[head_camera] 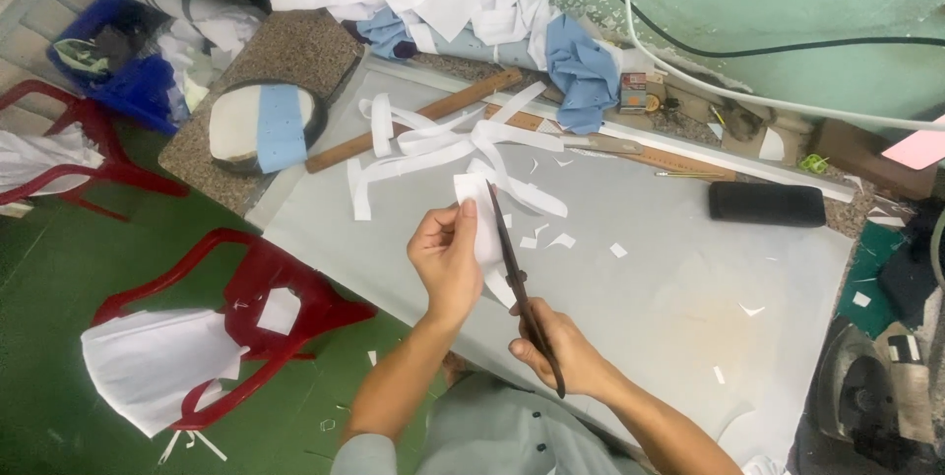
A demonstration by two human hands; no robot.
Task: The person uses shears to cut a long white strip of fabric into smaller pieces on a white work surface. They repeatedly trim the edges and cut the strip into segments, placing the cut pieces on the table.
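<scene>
Left hand [445,256] pinches a white piece [476,211] above the bench [669,288]. Right hand [561,345] grips scissors [514,273], blades against the piece. White strips [443,140] lie beyond.

Even soft daylight, faint shadows, slight blur.

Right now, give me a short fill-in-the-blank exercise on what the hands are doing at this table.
1. The right hand holds a pair of ____.
2. The left hand pinches a small piece of ____ fabric.
3. The chair left of the table is ____ plastic.

Missing words: scissors; white; red
</scene>
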